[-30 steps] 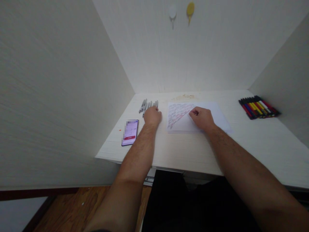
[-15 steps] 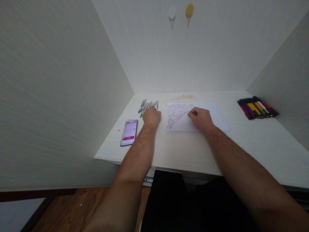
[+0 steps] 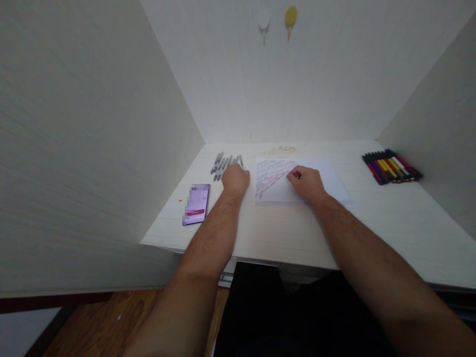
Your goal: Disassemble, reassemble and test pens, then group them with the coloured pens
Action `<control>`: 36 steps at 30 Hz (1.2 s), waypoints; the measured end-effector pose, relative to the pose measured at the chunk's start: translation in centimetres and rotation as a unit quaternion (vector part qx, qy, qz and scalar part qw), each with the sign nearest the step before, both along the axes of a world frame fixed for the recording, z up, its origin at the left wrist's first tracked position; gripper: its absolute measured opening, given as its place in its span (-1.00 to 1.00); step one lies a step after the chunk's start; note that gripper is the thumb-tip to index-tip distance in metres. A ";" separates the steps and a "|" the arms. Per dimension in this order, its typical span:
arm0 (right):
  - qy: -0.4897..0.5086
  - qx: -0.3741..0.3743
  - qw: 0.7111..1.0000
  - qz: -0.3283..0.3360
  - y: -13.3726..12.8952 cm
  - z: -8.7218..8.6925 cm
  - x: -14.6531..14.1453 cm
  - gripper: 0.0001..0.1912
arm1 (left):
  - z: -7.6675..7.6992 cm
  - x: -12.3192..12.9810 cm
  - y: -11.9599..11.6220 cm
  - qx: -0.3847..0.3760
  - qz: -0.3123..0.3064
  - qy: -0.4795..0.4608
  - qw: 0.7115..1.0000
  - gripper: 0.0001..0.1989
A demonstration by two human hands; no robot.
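Observation:
My left hand [image 3: 235, 179] rests on the desk at the near right end of a row of clear and black pens [image 3: 224, 163]. Its fingers are curled and partly cover the row; whatever they hold is hidden. On a white sheet of paper [image 3: 275, 195] lies my right hand [image 3: 305, 181], its fingers closed in a loose pinch near the edge of the handwriting. No pen shows clearly in that pinch. Slanting lines of grey and reddish writing cover the left part of the sheet.
Left of my forearm lies a phone [image 3: 197, 204] with its screen lit. Several colourful markers [image 3: 391, 167] sit in a row by the right wall. White side walls close in the desk [image 3: 282, 230]. A white hook [image 3: 264, 21] and a yellow hook [image 3: 290, 17] hang on the back wall.
My left hand has shifted slightly to the right, away from the pens. My right hand remains on the paper in nearly the same pose. The whole view has moved a little.

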State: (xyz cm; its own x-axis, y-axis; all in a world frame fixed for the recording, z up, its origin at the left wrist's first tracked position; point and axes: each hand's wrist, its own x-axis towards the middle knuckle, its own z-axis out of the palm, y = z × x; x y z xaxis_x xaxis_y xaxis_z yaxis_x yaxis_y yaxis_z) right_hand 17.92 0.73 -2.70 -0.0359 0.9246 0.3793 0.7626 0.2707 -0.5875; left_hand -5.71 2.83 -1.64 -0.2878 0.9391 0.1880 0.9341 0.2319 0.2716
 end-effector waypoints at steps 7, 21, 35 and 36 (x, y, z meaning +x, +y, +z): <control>0.007 0.000 1.000 -0.002 0.0 -0.1 0.0 -0.83 | -0.2 0.1 0.2 -0.004 -0.004 -0.010 1.000 -0.69; 0.029 0.004 1.000 0.003 0.2 -0.1 0.1 -0.84 | 0.3 -0.7 0.3 0.066 0.003 -0.157 0.985 -0.86; 0.501 -0.099 0.860 0.021 0.7 1.4 -0.1 -0.68 | 0.4 3.9 -2.6 -0.077 -0.204 -0.563 0.797 -0.76; 0.506 -0.097 0.857 0.026 0.8 1.3 0.0 -0.68 | 0.3 3.9 -2.5 -0.081 -0.207 -0.556 0.801 -0.76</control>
